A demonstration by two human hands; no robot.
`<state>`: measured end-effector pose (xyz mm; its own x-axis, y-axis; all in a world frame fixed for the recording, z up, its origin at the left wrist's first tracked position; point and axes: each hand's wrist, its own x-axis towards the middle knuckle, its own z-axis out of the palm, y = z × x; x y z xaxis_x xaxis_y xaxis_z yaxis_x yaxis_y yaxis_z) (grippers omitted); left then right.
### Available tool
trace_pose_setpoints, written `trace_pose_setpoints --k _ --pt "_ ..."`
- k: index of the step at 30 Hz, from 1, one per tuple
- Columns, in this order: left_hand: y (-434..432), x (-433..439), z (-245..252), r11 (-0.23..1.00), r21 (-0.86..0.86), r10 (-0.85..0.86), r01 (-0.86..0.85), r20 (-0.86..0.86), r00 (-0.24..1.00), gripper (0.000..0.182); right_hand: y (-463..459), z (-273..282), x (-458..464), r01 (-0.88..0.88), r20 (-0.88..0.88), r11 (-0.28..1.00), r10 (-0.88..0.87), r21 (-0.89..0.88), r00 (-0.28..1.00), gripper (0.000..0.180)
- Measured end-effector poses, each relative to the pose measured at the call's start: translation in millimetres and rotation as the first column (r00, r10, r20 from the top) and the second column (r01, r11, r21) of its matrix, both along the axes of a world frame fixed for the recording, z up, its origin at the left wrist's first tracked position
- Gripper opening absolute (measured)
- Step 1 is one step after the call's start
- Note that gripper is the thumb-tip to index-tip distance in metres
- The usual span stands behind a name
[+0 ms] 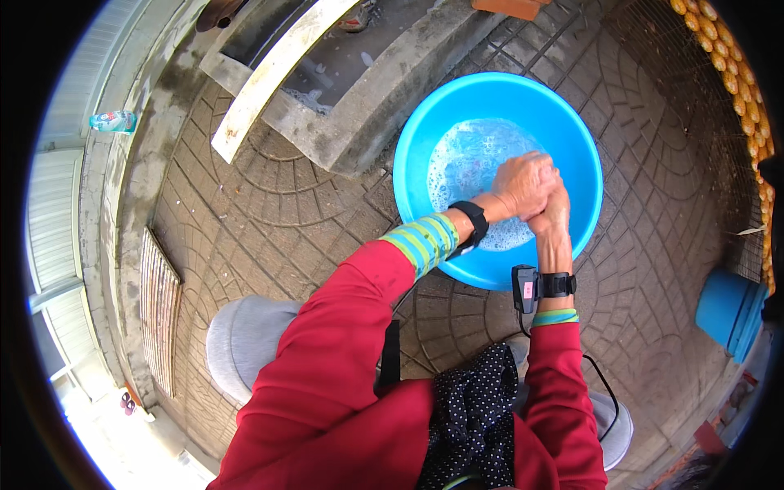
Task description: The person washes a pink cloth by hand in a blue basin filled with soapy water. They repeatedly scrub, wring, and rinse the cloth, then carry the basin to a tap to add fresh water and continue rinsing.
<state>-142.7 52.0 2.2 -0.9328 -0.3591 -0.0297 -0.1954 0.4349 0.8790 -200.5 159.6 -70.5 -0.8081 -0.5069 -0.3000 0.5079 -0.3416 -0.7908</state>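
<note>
A round blue plastic basin [409,184] stands on the paving before me, with foamy, bubbly water [471,159] in its bottom. Over its right half my left hand [520,184] and my right hand [554,211] are pressed together, fingers closed against each other. Whether anything is squeezed between them is hidden. Both hands look wet. A black strap [471,220] circles my left wrist, while a black strapped device [528,289] with a cable sits on my right wrist.
A concrete trough [361,138] holding greyish water adjoins the basin; a pale curved board [275,76] lies across it. A detergent pouch [114,122] rests on the left ledge. Blue buckets [729,312] and a wire mesh of corn cobs [735,79] are at right.
</note>
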Motion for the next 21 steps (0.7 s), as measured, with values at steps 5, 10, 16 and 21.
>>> trace_pose_setpoints --k 5,10,16,21 --pt "-78 -15 -69 0.889 -0.458 0.063 0.019 0.163 0.985 0.042 -5 29 -11 0.064 0.074 0.970 -0.084 0.236 0.994 0.048" --pt "-67 1 -91 0.885 -0.466 0.188 -0.009 0.339 0.922 0.062 2 29 4 -0.084 0.259 0.886 -0.042 0.456 0.965 0.084" --pt "-12 -1 -44 0.960 0.199 -0.199 0.200 -0.022 0.980 0.030 -1 -16 -17 0.012 0.464 0.992 0.050 -0.129 0.884 0.060" --pt "22 7 -5 0.972 -0.027 -0.236 0.235 -0.131 0.963 0.033 26 -20 -11 0.001 0.271 0.970 0.066 -0.242 0.960 0.037"
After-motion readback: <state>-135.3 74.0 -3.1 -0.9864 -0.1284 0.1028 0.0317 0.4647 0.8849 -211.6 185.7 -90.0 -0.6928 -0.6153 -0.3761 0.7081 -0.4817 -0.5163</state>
